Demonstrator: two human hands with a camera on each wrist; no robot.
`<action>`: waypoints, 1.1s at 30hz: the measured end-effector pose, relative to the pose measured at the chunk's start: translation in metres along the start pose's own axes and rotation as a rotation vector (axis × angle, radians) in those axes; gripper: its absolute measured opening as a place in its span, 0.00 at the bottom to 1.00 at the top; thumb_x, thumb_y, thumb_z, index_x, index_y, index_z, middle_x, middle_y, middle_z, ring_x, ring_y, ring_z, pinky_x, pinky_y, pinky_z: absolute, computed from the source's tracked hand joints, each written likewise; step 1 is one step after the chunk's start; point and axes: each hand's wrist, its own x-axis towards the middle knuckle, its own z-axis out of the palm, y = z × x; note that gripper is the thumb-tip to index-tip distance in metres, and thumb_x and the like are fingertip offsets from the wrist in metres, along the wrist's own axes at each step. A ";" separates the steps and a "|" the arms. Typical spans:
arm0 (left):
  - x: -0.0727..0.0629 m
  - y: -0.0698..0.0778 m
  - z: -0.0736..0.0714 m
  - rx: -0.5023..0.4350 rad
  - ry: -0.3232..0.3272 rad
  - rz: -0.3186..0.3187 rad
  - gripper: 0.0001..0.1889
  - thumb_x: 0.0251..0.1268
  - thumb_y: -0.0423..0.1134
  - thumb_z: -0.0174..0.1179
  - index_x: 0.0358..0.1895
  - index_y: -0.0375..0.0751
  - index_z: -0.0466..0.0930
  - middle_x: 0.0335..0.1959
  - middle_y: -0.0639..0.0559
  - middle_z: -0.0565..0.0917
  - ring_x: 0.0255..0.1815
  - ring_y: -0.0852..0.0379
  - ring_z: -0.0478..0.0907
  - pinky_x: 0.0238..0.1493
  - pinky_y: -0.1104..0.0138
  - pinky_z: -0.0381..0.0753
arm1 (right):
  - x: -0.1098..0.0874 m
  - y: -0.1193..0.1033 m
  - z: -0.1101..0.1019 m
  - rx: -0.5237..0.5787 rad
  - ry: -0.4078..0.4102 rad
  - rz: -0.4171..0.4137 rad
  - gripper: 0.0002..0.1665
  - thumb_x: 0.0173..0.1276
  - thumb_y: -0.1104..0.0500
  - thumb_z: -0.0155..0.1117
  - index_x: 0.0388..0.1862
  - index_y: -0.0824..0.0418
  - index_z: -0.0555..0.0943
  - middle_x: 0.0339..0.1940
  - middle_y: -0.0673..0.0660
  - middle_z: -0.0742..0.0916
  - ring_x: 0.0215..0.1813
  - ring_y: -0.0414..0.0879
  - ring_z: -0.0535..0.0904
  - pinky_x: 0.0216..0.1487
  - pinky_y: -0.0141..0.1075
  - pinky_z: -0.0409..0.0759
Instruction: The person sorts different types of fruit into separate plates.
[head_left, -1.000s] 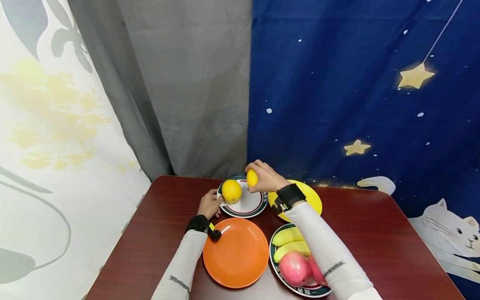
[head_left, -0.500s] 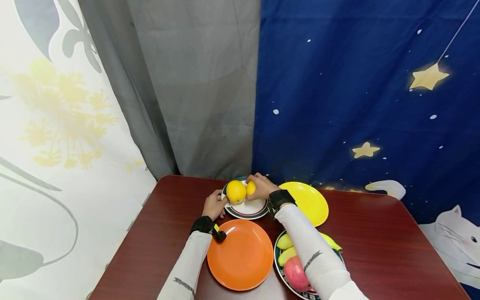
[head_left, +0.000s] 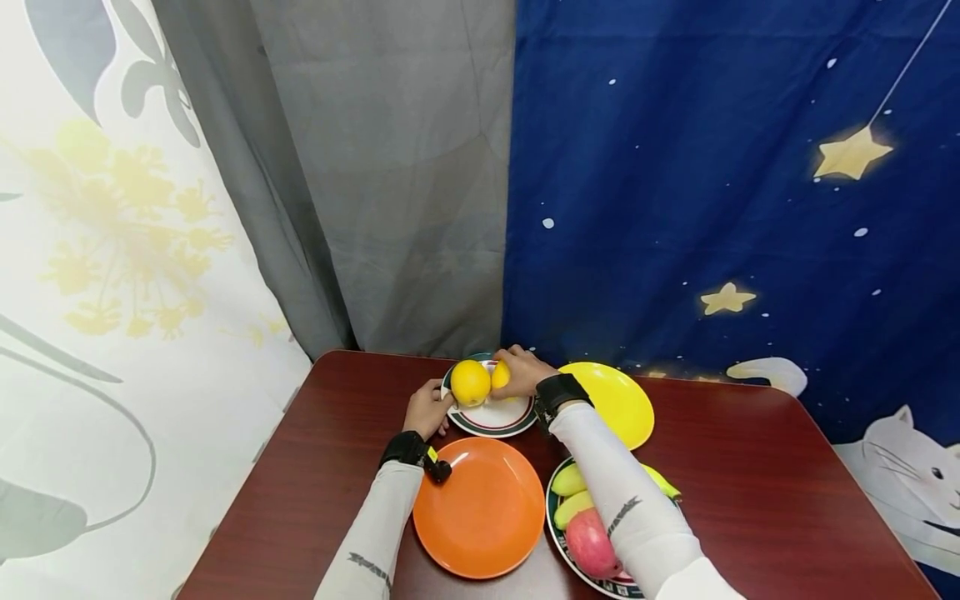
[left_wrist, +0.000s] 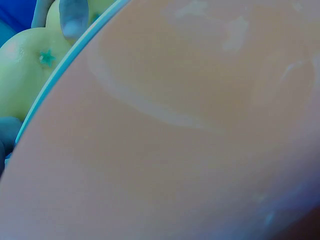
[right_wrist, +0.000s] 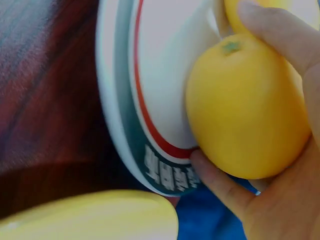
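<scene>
A white plate with a dark green rim [head_left: 495,431] stands near the table's far edge. My left hand [head_left: 427,411] grips its left rim, thumb over the edge. On the plate's left side lies a yellow orange [head_left: 470,383]. My right hand [head_left: 521,372] holds a second yellow orange [head_left: 500,375] beside the first. In the right wrist view, fingers and thumb wrap this held orange [right_wrist: 245,110], low over the plate, with a fingertip at the plate's rim. In the left wrist view, a large tinted plate surface [left_wrist: 165,165] hides most of the left hand.
An orange plate [head_left: 478,508] lies nearer, in front of the left wrist. Under the right forearm is a green-rimmed plate [head_left: 552,525] with bananas [head_left: 573,508] and a pink round fruit [head_left: 591,543]. A yellow plate [head_left: 618,404] stands right of the right wrist. Curtains hang behind the table.
My right hand has lowered its orange onto or just above the white plate, next to the other one. My left hand has stayed at the rim. The camera view has shifted slightly.
</scene>
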 end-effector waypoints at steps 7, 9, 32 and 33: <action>0.001 -0.001 -0.005 0.013 0.005 -0.002 0.24 0.82 0.33 0.61 0.74 0.26 0.74 0.31 0.43 0.85 0.12 0.58 0.74 0.15 0.70 0.81 | -0.039 -0.011 -0.040 -0.101 0.035 -0.130 0.53 0.72 0.39 0.77 0.87 0.60 0.68 0.84 0.66 0.69 0.80 0.64 0.67 0.77 0.62 0.74; 0.002 -0.001 -0.008 0.015 0.003 0.001 0.24 0.82 0.33 0.61 0.74 0.26 0.73 0.31 0.43 0.85 0.12 0.58 0.75 0.15 0.69 0.81 | -0.063 -0.017 -0.055 -0.122 0.076 -0.202 0.50 0.73 0.43 0.77 0.86 0.61 0.69 0.83 0.67 0.70 0.79 0.65 0.67 0.76 0.63 0.75; -0.072 0.008 -0.055 0.128 -0.229 0.052 0.20 0.87 0.43 0.61 0.67 0.30 0.81 0.33 0.48 0.87 0.25 0.53 0.84 0.25 0.62 0.89 | -0.295 -0.024 0.026 -0.162 0.148 -0.241 0.49 0.68 0.33 0.80 0.82 0.52 0.76 0.76 0.56 0.79 0.72 0.57 0.77 0.62 0.63 0.87; -0.080 0.006 -0.056 0.139 -0.248 0.063 0.20 0.86 0.44 0.61 0.66 0.30 0.82 0.34 0.49 0.87 0.26 0.54 0.84 0.27 0.62 0.88 | -0.297 -0.022 0.032 -0.127 0.102 -0.198 0.50 0.69 0.31 0.78 0.82 0.51 0.75 0.77 0.56 0.79 0.72 0.58 0.75 0.63 0.65 0.86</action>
